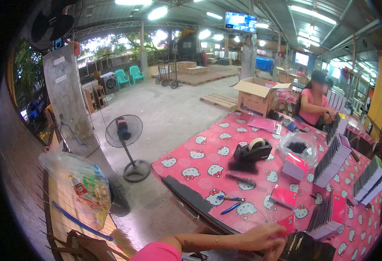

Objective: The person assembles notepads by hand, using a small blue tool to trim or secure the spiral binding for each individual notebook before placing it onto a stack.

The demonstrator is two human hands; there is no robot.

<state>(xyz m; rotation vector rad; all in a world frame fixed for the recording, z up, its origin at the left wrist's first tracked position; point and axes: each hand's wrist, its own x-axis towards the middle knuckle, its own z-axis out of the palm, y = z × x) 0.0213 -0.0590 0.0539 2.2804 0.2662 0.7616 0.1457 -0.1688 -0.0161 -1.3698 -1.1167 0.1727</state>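
Observation:
My left hand [258, 237] reaches in from the lower edge, fingers bent at a small pink-covered notebook [287, 224] near the table's front edge. Below it, part of my right hand [276, 251] shows close against the left; its fingers are mostly hidden. Just beyond lie a pink-covered pad stack [284, 196] and blue-handled pliers [232, 208], with a second hand tool [231, 198] beside them. Black toothed binding wires [242, 180] lie farther back, near a black tape dispenser [252, 150]. Right of my hands stands a row of black-bound notebooks [326, 217].
More bound notebooks [331, 162] stand at the right, near a clear bag [297, 147] of black wires. A cardboard box [255, 96] is at the far edge; a co-worker [315, 102] sits beyond. A standing fan [124, 130] and a plastic bag [84, 185] are left.

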